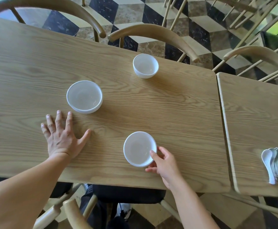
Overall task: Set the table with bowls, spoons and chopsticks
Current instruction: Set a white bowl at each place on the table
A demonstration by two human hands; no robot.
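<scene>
As the right hand (165,162) pinches the rim of a plain white bowl (139,148) on the person's side and right of the bowl stack (84,96), the left hand (62,134) lies flat, fingers spread, just before that stack. A second bowl (145,65) sits beyond and right of it; the stack and the spoons (273,164) far to its right look yet to be laid out, and no chopsticks are in sight

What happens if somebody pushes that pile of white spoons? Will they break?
The spoons look like glazed ceramic, so probably stiff and slippery. They lie nested and loose, so a push would likely slide them apart. They sit near the side table's edge, so a hard shove might drop and chip them.
</scene>
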